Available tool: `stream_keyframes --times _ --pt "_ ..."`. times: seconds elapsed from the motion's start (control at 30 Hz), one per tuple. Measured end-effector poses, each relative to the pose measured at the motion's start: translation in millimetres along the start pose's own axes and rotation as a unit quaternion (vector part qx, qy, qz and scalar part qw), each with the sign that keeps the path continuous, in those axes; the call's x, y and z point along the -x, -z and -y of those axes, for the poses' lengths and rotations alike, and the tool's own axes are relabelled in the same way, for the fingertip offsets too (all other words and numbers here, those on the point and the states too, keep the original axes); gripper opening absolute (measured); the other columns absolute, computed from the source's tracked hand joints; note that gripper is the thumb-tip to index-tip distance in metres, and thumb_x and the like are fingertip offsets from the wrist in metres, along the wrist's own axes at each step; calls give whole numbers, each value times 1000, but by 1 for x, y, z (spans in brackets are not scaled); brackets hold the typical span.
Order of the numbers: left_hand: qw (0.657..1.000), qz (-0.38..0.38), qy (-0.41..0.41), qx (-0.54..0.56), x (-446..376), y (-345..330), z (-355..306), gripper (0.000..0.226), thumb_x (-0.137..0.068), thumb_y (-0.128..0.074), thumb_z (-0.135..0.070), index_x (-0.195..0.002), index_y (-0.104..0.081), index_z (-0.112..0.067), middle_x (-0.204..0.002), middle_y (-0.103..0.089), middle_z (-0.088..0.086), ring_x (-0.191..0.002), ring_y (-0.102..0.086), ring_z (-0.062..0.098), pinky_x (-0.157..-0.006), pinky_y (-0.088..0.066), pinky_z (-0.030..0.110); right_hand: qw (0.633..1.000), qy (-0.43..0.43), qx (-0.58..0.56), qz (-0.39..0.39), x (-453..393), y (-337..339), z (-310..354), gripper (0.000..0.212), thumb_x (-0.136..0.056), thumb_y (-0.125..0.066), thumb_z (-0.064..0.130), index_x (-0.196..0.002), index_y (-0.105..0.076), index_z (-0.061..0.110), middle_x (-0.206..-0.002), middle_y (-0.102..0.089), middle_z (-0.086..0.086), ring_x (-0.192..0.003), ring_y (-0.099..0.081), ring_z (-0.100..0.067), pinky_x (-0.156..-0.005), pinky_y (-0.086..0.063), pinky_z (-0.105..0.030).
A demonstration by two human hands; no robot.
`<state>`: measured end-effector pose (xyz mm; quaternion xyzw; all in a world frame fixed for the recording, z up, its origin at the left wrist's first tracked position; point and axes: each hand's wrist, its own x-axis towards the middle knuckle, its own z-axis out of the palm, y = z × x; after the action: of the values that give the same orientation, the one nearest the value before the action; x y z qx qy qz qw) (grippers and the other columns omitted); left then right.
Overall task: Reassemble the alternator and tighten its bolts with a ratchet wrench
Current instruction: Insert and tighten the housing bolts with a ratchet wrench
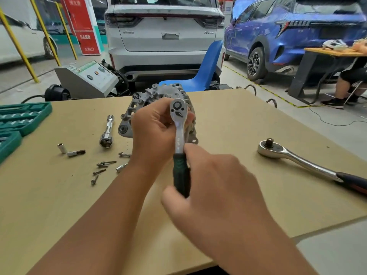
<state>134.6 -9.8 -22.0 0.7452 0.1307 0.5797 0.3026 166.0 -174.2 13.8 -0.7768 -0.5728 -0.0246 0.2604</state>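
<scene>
The grey alternator (156, 96) stands on the tan table (238, 120), partly hidden behind my hands. Over it is a small ratchet wrench (179, 124) with a chrome head and dark green handle. My left hand (155, 133) curls its fingers round the wrench just under the head. My right hand (214, 179) grips the green handle from below and looks blurred. Several loose bolts (103, 167) lie on the table left of my left wrist.
A chrome socket extension (107, 132) and small sockets (69, 150) lie at the left, beside a green tool tray (21, 118). A larger ratchet (294, 157) lies at the right. Behind the table are a blue chair (208, 70), a grey machine (87, 80), parked cars and a seated person (349, 80).
</scene>
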Motion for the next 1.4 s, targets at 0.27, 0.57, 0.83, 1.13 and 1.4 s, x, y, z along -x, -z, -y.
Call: stream_keyframes --times 0.27,0.57,0.83,1.13,1.4 --pt "999 -24 22 26 -3 1 1 13 -89 -80 -10 -96 -76 -21 -80 -78 -3 -70 -75 17 -65 -62 32 974 -63 25 -217 -34 55 -31 31 -75 -65 24 -105 -73 27 -88 -73 -1 -90 -64 -34 -87 -53 -50" --pt "999 11 33 29 -4 9 4 27 -82 -73 6 -91 -74 -20 -82 -76 -10 -79 -75 12 -71 -61 26 998 -27 -17 -53 -14 17 -16 32 -67 -53 38 -97 -60 30 -76 -65 5 -75 -62 -27 -69 -53 -38" --pt "999 -39 11 22 -5 -1 -2 20 -88 -81 -9 -95 -74 -25 -78 -75 -10 -71 -74 10 -65 -60 26 994 -47 35 -88 -23 41 -17 40 -70 -53 44 -106 -67 31 -81 -69 4 -81 -65 -30 -79 -56 -43" --pt "998 23 35 43 -6 9 -1 25 -86 -77 0 -94 -72 -23 -84 -77 -2 -70 -75 15 -64 -61 26 982 -47 -13 -183 -28 50 -32 37 -72 -65 30 -108 -71 36 -89 -73 3 -89 -67 -30 -86 -55 -45" --pt "1000 -26 -3 -8 -3 3 -1 15 -86 -82 -10 -97 -75 -17 -84 -72 -16 -75 -69 -2 -70 -55 15 1000 -7 -2 -18 10 -10 10 60 -69 -58 44 -125 -39 33 -61 -47 5 -57 -55 -30 -53 -47 -36"
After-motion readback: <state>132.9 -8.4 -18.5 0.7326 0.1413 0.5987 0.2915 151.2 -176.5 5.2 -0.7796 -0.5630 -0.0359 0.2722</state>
